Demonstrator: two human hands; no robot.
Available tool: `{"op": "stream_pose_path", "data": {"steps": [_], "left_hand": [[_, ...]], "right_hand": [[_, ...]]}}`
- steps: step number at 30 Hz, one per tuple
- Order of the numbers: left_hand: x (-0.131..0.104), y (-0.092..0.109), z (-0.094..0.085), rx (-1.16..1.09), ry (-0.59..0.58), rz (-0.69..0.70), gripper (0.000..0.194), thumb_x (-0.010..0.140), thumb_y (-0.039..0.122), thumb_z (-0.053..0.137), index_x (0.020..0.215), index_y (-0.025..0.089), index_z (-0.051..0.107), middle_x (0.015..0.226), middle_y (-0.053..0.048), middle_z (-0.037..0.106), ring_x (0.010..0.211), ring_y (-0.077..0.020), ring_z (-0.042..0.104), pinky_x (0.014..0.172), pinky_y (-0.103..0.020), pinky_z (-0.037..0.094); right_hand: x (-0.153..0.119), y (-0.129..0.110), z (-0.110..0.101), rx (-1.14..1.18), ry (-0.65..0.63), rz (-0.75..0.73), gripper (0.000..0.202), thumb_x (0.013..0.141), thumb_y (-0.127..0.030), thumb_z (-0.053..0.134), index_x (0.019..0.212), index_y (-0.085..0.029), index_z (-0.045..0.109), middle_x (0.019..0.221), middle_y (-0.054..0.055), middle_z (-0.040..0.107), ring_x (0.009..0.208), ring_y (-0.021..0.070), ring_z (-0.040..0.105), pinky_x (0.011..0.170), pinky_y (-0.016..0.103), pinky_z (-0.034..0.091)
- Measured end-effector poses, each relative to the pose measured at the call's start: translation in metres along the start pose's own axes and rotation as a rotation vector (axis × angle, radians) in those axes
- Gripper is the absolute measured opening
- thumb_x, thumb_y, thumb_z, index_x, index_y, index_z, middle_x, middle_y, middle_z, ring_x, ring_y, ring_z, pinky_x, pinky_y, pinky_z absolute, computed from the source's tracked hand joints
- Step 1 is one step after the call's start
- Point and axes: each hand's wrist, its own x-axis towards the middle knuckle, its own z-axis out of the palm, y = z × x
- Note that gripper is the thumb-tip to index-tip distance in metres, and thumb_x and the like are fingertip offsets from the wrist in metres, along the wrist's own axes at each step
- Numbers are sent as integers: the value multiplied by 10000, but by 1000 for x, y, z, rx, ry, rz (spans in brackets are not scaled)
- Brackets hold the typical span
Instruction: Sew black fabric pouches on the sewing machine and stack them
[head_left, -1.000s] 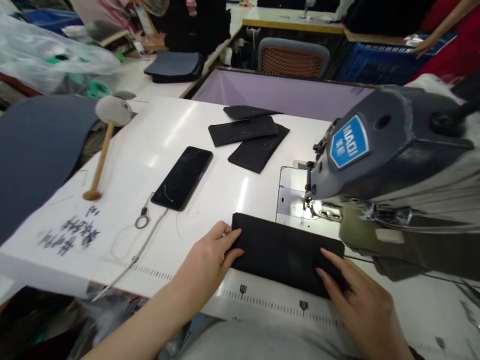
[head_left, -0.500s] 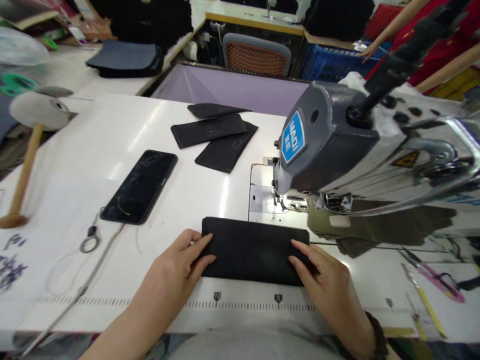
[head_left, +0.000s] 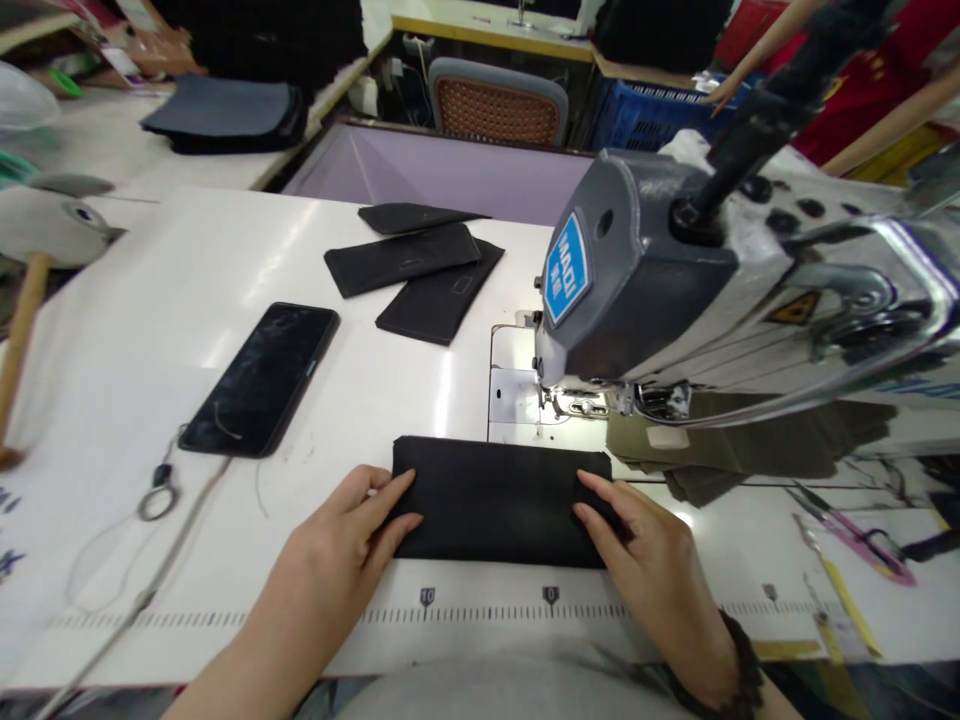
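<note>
Now, black fabric panel (head_left: 499, 505): flat on the white table (head_left: 225, 250), between the ruler marks at the near edge and the metal plate of the sewing machine (head_left: 637, 270), its long side roughly parallel to the marks.
Left hand (head_left: 341, 545): thumb and forefinger slightly parted, their tips on the panel's left end; whether the other fingers reach under it, I cannot tell.
Right hand (head_left: 652, 550): likewise slightly parted, thumb and forefinger on the right end; its hidden fingers cannot be judged.
Change: the view has swung to the right since the first frame, so the pink-handled scissors (head_left: 862, 540) show fully and the mallet is partly cut off at the left; both hands remain at the panel's ends.
Blue crate (head_left: 634, 115): beyond the machine, beside the chair (head_left: 499, 105), a person's hand (head_left: 726, 93) near its rim; contents unclear.
Lavender-walled trough (head_left: 450, 175): behind the table; its floor is hidden.
Plastic bag (head_left: 26, 100): at the left edge, contents unclear.
Black pieces (head_left: 405, 262): three, two overlapping, left of the machine.
Phone (head_left: 262, 380): face up, left of the panel, a ring (head_left: 157, 500) near its lower corner.
Olive pieces (head_left: 757, 440): fanned beneath the machine arm.
</note>
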Motion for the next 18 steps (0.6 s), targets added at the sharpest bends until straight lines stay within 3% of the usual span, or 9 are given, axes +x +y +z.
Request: {"op": "stream_pose_path", "data": {"steps": [8, 13, 18], "left_hand": [[1, 0, 0, 20, 1, 5, 317, 881, 372, 378, 1041, 176, 568, 879, -17, 549, 650, -101, 588, 597, -186, 501], [2, 3, 0, 18, 6, -19, 304, 872, 368, 380, 1014, 182, 575, 862, -13, 545, 596, -92, 575, 564, -183, 496], [0, 5, 3, 70, 7, 14, 307, 881, 330, 361, 1032, 146, 556, 889, -47, 520, 611, -108, 567, 580, -213, 507]], "right_hand": [[0, -1, -1, -27, -26, 43, 257, 825, -268, 459, 999, -161, 614, 869, 66, 660, 776, 176, 616, 687, 294, 502], [-3, 0, -3, -80, -15, -13, 268, 858, -272, 407, 1011, -176, 605, 777, 47, 636, 698, 155, 601, 628, 269, 490], [-7, 3, -4, -266, 52, -49, 270, 862, -329, 426, 1008, -174, 593, 812, 64, 574, 673, 155, 568, 578, 275, 478]]}}
